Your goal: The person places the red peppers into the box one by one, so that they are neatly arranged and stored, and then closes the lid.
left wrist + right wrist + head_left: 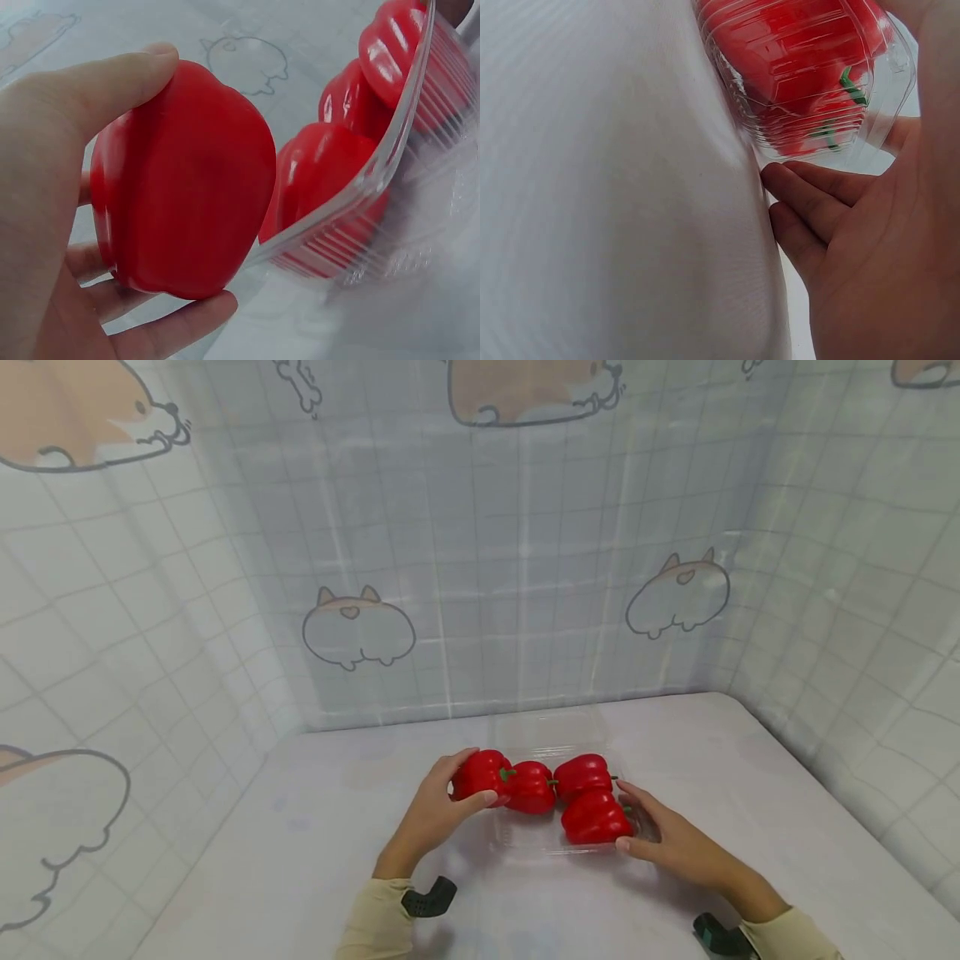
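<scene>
While the left hand (437, 802) held a red pepper (478, 777) at the left side of the clear box (525, 842) — fingers and thumb clamped round it — the right hand (678, 847) rested at the box's right end, thumb apart from loosely bent fingers. Three more peppers (596, 818) lay inside, stems pointing right; whether the held one touched its neighbour could not be told. An open lid (547, 727) showed at the far side, over the table (337, 827).

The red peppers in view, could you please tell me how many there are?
4: a held pepper in the left hand; in the clear container, a left pepper, a rear right pepper and a front right pepper. None appears hidden.
</scene>
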The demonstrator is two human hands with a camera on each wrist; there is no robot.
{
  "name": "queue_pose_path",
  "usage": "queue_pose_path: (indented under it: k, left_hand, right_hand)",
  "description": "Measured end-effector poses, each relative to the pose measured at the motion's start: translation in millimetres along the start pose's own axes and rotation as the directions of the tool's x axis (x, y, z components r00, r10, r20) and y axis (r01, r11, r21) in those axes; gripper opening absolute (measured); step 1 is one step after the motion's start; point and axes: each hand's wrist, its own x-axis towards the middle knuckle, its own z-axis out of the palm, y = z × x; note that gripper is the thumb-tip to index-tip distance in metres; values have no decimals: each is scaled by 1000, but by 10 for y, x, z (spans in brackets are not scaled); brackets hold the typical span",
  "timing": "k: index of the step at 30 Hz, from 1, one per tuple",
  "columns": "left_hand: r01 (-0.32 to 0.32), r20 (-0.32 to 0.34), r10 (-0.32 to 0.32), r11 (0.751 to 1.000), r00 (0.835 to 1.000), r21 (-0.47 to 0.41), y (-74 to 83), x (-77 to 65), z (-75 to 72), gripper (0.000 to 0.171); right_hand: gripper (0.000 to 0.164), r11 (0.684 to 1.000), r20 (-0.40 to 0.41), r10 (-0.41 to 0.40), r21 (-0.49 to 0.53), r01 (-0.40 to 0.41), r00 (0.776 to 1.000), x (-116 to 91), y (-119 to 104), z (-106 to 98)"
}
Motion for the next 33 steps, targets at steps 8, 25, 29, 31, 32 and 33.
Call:
queue_pose_path:
  k: [8, 25, 29, 31, 32, 33]
  left_hand:
    - [-30, 1, 30, 999, 1000, 25, 94, 10, 45, 76]
    - [-79, 93, 80, 997, 992, -19, 195, 32, 210, 71]
    - [-63, 125, 66, 998, 990, -23, 229, 25, 244, 71]
    - [-67, 134, 70, 998, 989, -21, 239, 24, 254, 71]
    - [-70, 137, 72, 997, 988, -20, 243, 22, 257, 71]
    - [-75, 139, 76, 997, 987, -17, 244, 20, 260, 71]
  right_hand:
    - [89, 1000, -2, -18, 2, 18, 1000, -7, -4, 2]
    - [90, 1000, 1, 4, -6, -4, 1000, -5, -17, -12]
    - [90, 1000, 0, -4, -9, 4, 1000, 5, -14, -4]
    - [90, 1000, -1, -9, -9, 9, 1000, 8, -7, -2]
    - [90, 1000, -1, -10, -8, 10, 1000, 8, -3, -2]
    - [90, 1000, -1, -11, -6, 11, 1000, 7, -1, -2]
